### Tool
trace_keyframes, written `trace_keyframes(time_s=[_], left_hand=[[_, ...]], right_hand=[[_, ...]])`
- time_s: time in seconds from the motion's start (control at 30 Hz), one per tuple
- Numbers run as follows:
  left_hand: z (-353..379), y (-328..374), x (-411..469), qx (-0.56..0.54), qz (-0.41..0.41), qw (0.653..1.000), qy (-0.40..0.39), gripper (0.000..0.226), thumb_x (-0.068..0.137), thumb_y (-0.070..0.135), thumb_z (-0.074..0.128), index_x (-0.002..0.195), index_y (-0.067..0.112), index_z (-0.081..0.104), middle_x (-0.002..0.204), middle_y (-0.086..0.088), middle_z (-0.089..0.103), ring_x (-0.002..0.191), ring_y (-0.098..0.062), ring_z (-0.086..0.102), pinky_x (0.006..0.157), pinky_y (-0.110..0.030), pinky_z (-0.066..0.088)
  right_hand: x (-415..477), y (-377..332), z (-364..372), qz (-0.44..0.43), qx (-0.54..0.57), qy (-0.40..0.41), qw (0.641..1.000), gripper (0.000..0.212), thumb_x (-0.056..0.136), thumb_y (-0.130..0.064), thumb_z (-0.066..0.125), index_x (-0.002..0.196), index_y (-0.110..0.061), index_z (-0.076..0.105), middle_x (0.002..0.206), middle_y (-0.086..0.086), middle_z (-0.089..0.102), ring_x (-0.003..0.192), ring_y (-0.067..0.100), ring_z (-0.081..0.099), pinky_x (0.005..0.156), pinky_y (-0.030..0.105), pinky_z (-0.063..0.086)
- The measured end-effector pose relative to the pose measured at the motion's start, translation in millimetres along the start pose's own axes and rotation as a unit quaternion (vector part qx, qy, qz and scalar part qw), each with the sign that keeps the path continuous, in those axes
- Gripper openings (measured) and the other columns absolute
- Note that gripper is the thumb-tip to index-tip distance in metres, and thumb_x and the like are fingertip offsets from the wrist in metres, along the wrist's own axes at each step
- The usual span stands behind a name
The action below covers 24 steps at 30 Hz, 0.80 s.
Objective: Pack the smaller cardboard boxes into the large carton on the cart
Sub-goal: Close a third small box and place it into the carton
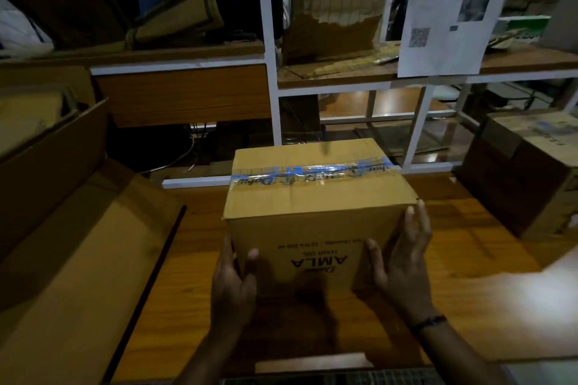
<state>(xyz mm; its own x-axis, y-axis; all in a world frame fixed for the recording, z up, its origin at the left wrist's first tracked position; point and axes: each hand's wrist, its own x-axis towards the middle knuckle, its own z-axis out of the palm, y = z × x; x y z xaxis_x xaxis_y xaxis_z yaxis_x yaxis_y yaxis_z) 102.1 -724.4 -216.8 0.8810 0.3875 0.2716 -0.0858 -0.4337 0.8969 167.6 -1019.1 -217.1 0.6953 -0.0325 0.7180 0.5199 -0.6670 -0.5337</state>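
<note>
Cardboard box (316, 197) pressed between flat left hand (233, 281) and right hand (403, 262); open carton (78, 259) left, darker box (531, 172) right.

Palms facing inward, fingers straight: left hand (233, 284), right hand (403, 269).

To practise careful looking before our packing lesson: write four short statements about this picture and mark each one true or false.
1. Both the left hand and the right hand touch the taped box. True.
2. The taped box's top flaps stand open. False: tape seals them.
3. Its print reads upside down from this view. True.
4. The open carton lies right of it. False: it lies to its left.
</note>
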Motion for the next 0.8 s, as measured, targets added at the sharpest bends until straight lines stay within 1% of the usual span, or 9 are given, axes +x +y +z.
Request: trace_keyframes(time_s=[0.03,0.1,0.17,0.23,0.33,0.4,0.53,0.67,0.8], left_hand=[[4.7,-6.6,-7.1,0.010,-0.008,1.000,0.006,0.079,0.085,0.087,0.040,0.154,0.057,0.019,0.147,0.005,0.051,0.119,-0.015,0.061,0.082,-0.035,0.062],[10.6,-18.9,-15.3,0.028,-0.017,0.999,0.017,0.073,0.088,0.079,0.045,0.152,0.064,0.012,0.152,0.003,0.047,0.125,-0.018,0.059,0.084,-0.045,0.063],[12.9,-26.2,-17.1,0.033,-0.021,0.999,0.012,0.072,0.093,0.063,0.053,0.153,0.065,0.013,0.157,0.001,0.045,0.136,-0.025,0.053,0.089,-0.054,0.061],[14.6,-29.6,-15.6,0.036,-0.025,0.999,0.012,0.075,0.091,0.073,0.052,0.155,0.060,0.017,0.158,0.001,0.044,0.138,-0.024,0.051,0.088,-0.051,0.062],[14.8,-21.3,-10.4,0.045,-0.018,0.999,0.019,0.079,0.089,0.073,0.053,0.157,0.045,0.024,0.154,-0.001,0.046,0.127,-0.022,0.058,0.081,-0.035,0.062],[12.1,-12.9,-1.2,0.063,-0.030,0.997,0.038,0.076,0.090,0.077,0.052,0.155,0.042,0.031,0.145,-0.001,0.055,0.117,-0.022,0.065,0.076,-0.042,0.064],[-0.8,11.7,22.2,0.067,-0.027,0.994,0.077,0.080,0.084,0.083,0.051,0.154,0.049,0.031,0.145,0.002,0.055,0.121,-0.024,0.061,0.084,-0.051,0.061],[-9.7,26.3,46.8,0.104,-0.021,0.991,0.081,0.079,0.086,0.081,0.048,0.156,0.050,0.028,0.144,-0.002,0.055,0.119,-0.020,0.058,0.085,-0.049,0.059],[-13.3,28.0,59.1,0.109,-0.034,0.993,0.021,0.080,0.095,0.069,0.052,0.163,0.035,0.024,0.152,-0.005,0.050,0.130,-0.025,0.055,0.090,-0.042,0.054]], right_hand=[[-10.9,5.1,3.5,0.014,-0.005,-0.013,1.000,0.088,0.095,-0.043,0.059,0.160,-0.012,0.009,0.169,0.021,-0.003,0.158,0.012,0.002,0.105,0.049,0.043],[-29.5,11.0,8.0,0.046,-0.014,-0.046,0.998,0.092,0.097,-0.045,0.061,0.163,-0.017,0.003,0.171,0.015,-0.006,0.156,0.012,0.006,0.098,0.053,0.046],[-42.2,16.6,9.3,0.071,-0.016,-0.081,0.994,0.095,0.098,-0.043,0.063,0.164,-0.027,-0.004,0.171,0.007,-0.009,0.149,0.032,0.028,0.092,0.052,0.053],[-44.4,21.9,8.5,0.093,-0.016,-0.109,0.990,0.102,0.092,-0.044,0.065,0.163,-0.035,-0.007,0.171,0.003,-0.008,0.139,0.045,0.044,0.086,0.046,0.057],[-32.8,23.0,7.0,0.091,-0.012,-0.124,0.988,0.104,0.089,-0.047,0.065,0.163,-0.037,-0.007,0.170,0.007,-0.001,0.133,0.043,0.048,0.077,0.039,0.059],[-18.7,19.5,4.4,0.066,-0.013,-0.120,0.990,0.102,0.087,-0.051,0.064,0.164,-0.034,-0.001,0.169,0.012,0.004,0.131,0.041,0.050,0.074,0.039,0.062],[15.6,0.3,-3.9,0.052,-0.045,-0.094,0.993,0.081,0.090,-0.053,0.063,0.159,-0.026,0.029,0.167,0.009,0.012,0.133,0.038,0.048,0.074,0.052,0.063],[43.9,-17.3,-4.7,0.035,-0.086,-0.049,0.995,0.047,0.096,-0.045,0.066,0.133,-0.020,0.055,0.156,0.008,0.032,0.124,0.033,0.054,0.082,0.054,0.056],[56.1,-21.0,-0.2,0.036,-0.089,-0.090,0.991,0.045,0.096,-0.054,0.054,0.129,-0.024,0.059,0.152,0.004,0.040,0.125,0.026,0.052,0.088,0.047,0.051]])
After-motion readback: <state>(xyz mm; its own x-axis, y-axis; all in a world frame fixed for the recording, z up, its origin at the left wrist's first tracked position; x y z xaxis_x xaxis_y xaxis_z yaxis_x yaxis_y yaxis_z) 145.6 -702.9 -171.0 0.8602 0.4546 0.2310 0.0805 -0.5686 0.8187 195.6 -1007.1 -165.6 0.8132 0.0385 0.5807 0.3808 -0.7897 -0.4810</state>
